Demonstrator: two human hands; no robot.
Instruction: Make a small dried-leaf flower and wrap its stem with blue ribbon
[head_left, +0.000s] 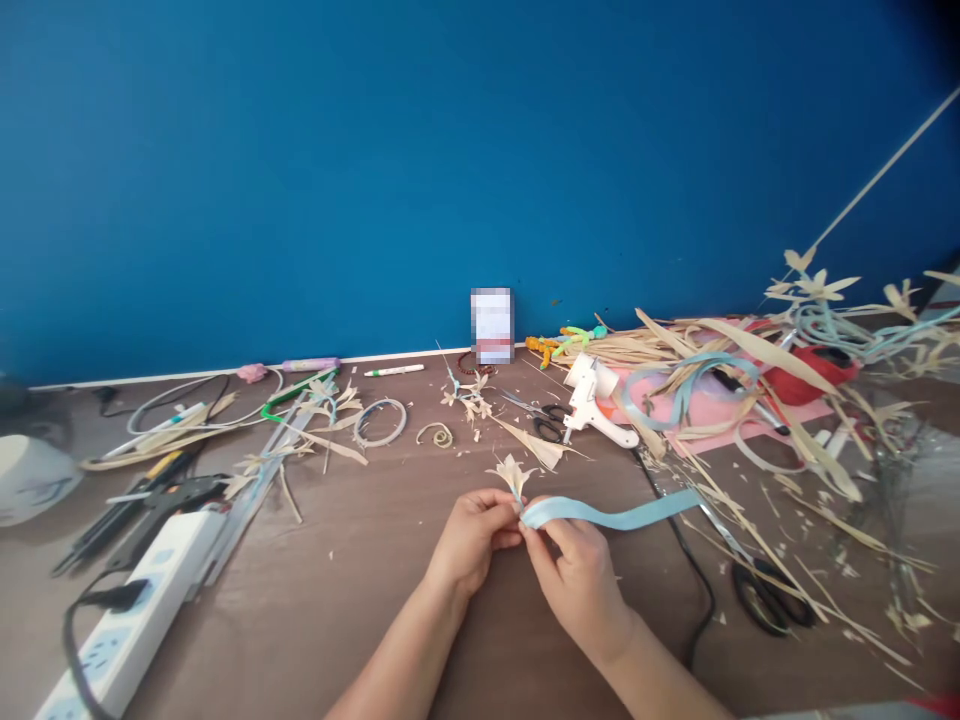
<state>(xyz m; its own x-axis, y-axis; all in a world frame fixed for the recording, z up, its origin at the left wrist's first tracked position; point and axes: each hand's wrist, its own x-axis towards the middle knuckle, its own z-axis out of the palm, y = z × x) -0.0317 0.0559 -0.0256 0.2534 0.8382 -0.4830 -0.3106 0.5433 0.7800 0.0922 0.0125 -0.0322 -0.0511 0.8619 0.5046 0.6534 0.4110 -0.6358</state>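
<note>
My left hand (471,538) is closed in a pinch on a small pale straw flower (513,473), whose petals stick up above my fingertips. My right hand (579,568) is closed on the near end of a light blue ribbon (615,514), right at the flower's base. The ribbon trails off to the right across the brown table (360,590). Both hands meet just above the table's middle.
A white glue gun (592,402) and black scissors (546,418) lie behind the hands. Another pair of scissors (769,595) and a black cord lie at the right. Straw strips and ribbons pile up at the back right. A white power strip (139,610) and tools lie at the left.
</note>
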